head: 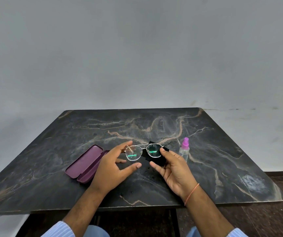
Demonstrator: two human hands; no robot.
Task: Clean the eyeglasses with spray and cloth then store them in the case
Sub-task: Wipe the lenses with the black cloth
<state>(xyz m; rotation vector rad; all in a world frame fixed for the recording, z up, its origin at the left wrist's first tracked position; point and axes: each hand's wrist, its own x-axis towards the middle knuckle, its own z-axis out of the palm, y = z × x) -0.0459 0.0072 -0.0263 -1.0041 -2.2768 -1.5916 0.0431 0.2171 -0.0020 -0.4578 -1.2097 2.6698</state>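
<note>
Metal-framed eyeglasses point(134, 153) hang above the middle of the table, lenses facing me, with fine droplets on the left lens. My right hand point(175, 170) pinches the right lens rim with the thumb against a black cloth point(157, 160) that lies behind that lens. My left hand point(110, 168) is spread wide, its fingertips at the frame's left end and one finger showing through the left lens; its thumb stays apart below. A clear spray bottle point(184, 149) with a pink top stands upright just right of my right hand. The purple case point(86, 162) lies open to the left, partly hidden by my left hand.
Everything sits on a dark marble-patterned table point(222, 151) against a plain grey wall. The table's front edge is close to my forearms, and a dark floor shows at the right. An orange thread circles my right wrist.
</note>
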